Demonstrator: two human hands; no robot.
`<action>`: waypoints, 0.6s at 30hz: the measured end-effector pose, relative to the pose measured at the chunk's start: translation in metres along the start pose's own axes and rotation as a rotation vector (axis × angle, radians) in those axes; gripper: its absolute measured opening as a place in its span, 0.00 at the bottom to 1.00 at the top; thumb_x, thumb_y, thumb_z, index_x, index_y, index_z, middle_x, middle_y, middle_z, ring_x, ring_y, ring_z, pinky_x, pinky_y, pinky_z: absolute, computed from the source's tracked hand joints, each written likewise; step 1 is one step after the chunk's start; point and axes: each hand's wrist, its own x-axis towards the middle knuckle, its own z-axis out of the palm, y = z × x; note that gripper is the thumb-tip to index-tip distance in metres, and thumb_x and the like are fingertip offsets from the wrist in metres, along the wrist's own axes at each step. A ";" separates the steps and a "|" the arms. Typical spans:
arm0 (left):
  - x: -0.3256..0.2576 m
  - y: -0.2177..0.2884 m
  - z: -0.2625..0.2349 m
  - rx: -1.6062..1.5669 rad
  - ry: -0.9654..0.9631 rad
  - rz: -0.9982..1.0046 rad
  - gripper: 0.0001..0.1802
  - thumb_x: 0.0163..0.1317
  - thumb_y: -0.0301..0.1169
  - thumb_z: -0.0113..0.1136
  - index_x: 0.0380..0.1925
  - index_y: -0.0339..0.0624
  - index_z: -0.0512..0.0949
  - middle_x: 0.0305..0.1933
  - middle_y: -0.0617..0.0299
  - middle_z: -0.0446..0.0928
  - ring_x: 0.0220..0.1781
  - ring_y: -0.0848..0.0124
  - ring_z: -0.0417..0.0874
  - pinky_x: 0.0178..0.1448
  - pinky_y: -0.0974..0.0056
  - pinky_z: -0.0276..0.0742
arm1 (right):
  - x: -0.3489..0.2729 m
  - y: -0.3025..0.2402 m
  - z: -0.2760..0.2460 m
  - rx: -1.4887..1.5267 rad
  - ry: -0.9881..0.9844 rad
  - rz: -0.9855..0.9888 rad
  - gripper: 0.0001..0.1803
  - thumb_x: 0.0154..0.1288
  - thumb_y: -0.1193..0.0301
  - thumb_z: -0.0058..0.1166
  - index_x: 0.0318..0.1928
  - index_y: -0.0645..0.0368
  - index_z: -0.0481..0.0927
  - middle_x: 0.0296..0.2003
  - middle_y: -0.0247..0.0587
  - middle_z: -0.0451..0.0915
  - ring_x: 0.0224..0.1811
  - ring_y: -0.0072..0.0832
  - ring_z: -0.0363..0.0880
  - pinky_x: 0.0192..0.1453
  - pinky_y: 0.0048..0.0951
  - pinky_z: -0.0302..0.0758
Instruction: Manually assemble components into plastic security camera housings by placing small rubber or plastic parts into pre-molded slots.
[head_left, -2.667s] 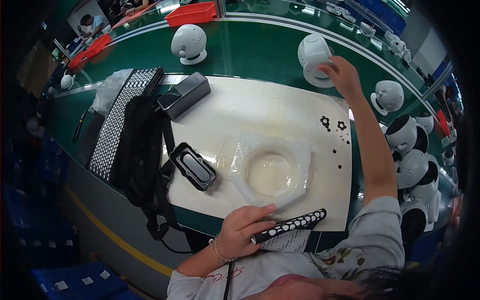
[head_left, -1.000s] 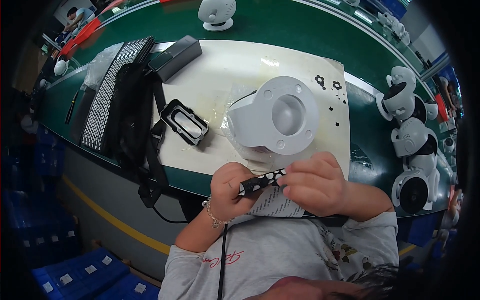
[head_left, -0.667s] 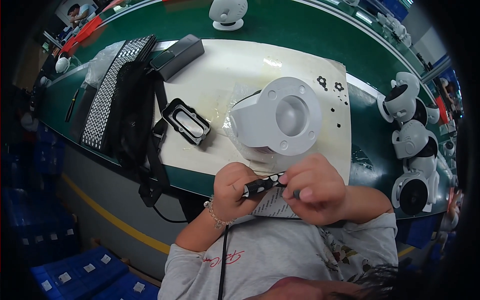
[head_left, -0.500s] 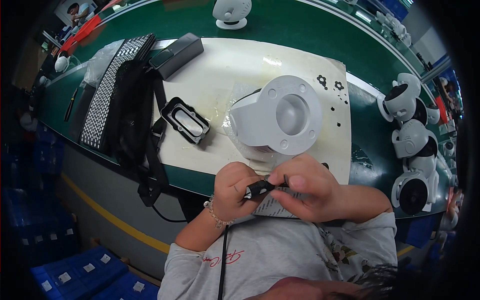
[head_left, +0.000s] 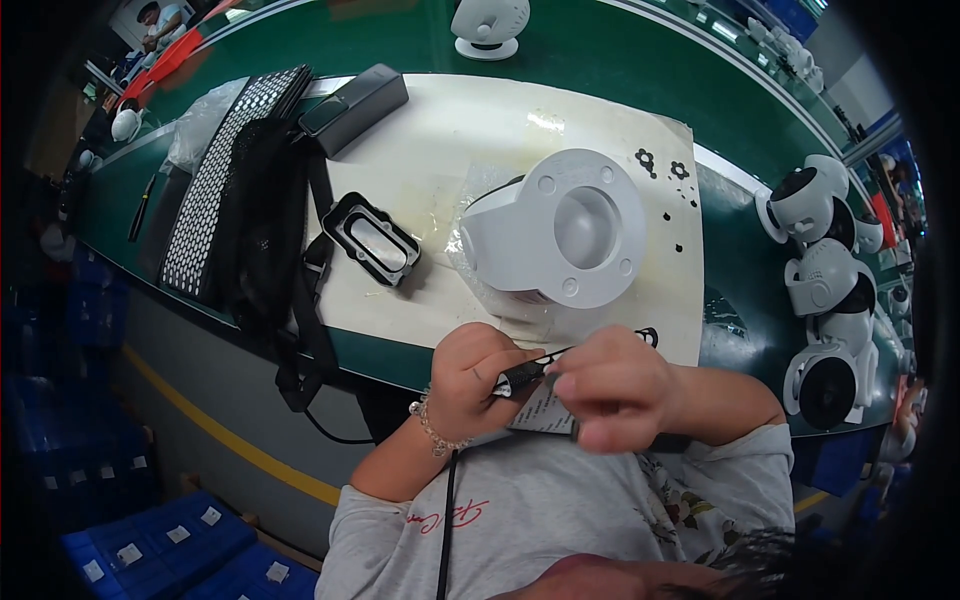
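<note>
Both my hands meet close to my chest, in front of the table edge. My left hand [head_left: 477,378] grips one end of a black strip with white dots [head_left: 522,373]. My right hand [head_left: 617,387] pinches the strip from the other side and covers most of it; a small printed paper label [head_left: 540,412] shows under the fingers. Just beyond my hands a white round device housing [head_left: 562,233] lies base-up on a clear plastic bag [head_left: 478,215] on the cream mat [head_left: 440,130].
A black rectangular frame part [head_left: 370,238] lies left of the housing. Further left are a black strap bundle [head_left: 268,225], a dotted strip stack [head_left: 218,170] and a grey box [head_left: 355,108]. Small black rings [head_left: 662,165] lie on the mat. Several white devices [head_left: 826,270] stand right on the green table [head_left: 400,35].
My right hand brought a white housing from the far side and set it base-up on the bag, then joined my left hand on the strip, which is drawn further in.
</note>
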 end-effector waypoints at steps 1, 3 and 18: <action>0.000 0.000 0.000 0.001 0.000 -0.012 0.16 0.33 0.23 0.64 0.29 0.40 0.77 0.20 0.62 0.71 0.21 0.65 0.72 0.27 0.65 0.66 | 0.000 -0.001 -0.003 0.113 -0.121 0.045 0.24 0.51 0.78 0.54 0.50 0.49 0.66 0.40 0.46 0.70 0.29 0.33 0.74 0.25 0.26 0.71; -0.002 -0.001 0.000 0.002 -0.003 -0.020 0.16 0.33 0.23 0.64 0.29 0.40 0.77 0.20 0.62 0.71 0.21 0.65 0.72 0.27 0.65 0.66 | 0.002 0.001 0.003 0.020 -0.087 -0.125 0.20 0.53 0.74 0.52 0.48 0.49 0.68 0.40 0.46 0.70 0.29 0.34 0.74 0.24 0.26 0.71; 0.009 0.005 0.004 0.204 0.028 0.011 0.18 0.29 0.23 0.62 0.28 0.41 0.80 0.57 0.53 0.66 0.34 0.67 0.78 0.35 0.66 0.74 | 0.049 0.043 -0.061 0.269 0.365 0.580 0.36 0.53 0.85 0.46 0.61 0.52 0.49 0.46 0.43 0.62 0.37 0.23 0.68 0.44 0.22 0.69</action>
